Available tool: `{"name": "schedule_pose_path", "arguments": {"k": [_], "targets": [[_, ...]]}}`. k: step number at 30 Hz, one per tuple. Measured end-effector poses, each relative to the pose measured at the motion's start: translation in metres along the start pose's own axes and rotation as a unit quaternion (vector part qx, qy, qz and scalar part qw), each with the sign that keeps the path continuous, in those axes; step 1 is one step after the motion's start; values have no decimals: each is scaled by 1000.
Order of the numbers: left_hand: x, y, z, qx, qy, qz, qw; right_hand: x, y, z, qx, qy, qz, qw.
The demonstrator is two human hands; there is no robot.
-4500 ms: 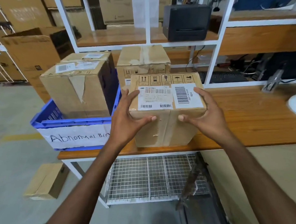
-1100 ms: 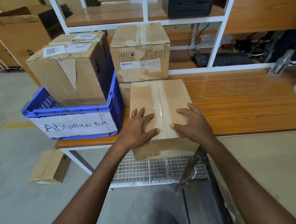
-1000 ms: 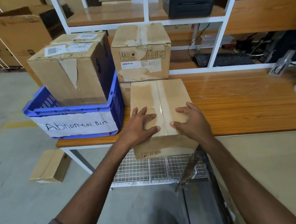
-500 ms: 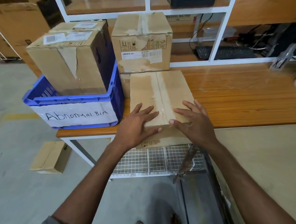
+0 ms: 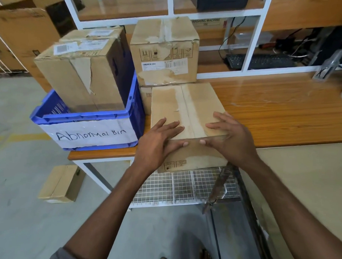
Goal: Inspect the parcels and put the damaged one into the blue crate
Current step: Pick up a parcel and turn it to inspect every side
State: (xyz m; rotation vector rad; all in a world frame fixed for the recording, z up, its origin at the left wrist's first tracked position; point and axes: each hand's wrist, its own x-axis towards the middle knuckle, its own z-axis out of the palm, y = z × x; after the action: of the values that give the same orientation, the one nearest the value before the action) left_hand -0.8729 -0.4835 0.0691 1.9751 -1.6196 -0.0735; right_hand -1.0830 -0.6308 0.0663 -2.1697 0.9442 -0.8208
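A brown taped parcel (image 5: 188,102) lies on the wooden table (image 5: 283,110), its near end hanging over the table's front edge. My left hand (image 5: 158,142) and my right hand (image 5: 230,139) rest on its near top edge, fingers flat on top and thumbs on the front face. To the left stands the blue crate (image 5: 85,118), labelled "Abnormal Bin". A torn cardboard box (image 5: 81,74) stands inside the crate. Behind the parcel, another parcel (image 5: 165,51) with scuffed tape and a peeled label sits on a lower box (image 5: 145,97).
White shelf uprights rise along the table's back, with a keyboard (image 5: 265,61) and cables behind them. A wire-mesh shelf (image 5: 183,186) sits under the table. A small cardboard box (image 5: 59,183) lies on the floor at the left. Large cartons stand far left.
The parcel was turned over from label side up to taped side up and laid on the table. My thumbs have since slipped from the top onto its front face.
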Motion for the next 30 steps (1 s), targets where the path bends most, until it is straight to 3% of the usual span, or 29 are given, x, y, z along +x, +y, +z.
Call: {"name": "schedule_pose_path", "arguments": {"k": [4, 9, 20, 24, 27, 30], "targets": [[20, 27, -42, -40, 113, -25, 992, 19, -32, -32, 87, 63, -24, 994], [63, 39, -77, -29, 185, -46, 981, 57, -71, -41, 33, 146, -14, 989], [107, 48, -106, 25, 204, -51, 977, 98, -104, -49, -29, 205, 20, 978], [117, 45, -106, 33, 141, -54, 988, 109, -105, -44, -43, 207, 18, 977], [115, 44, -101, 18, 86, -58, 994, 114, -106, -43, -59, 166, 5, 984], [114, 43, -98, 20, 90, -63, 994, 111, -103, -46, -93, 102, -7, 990]]}}
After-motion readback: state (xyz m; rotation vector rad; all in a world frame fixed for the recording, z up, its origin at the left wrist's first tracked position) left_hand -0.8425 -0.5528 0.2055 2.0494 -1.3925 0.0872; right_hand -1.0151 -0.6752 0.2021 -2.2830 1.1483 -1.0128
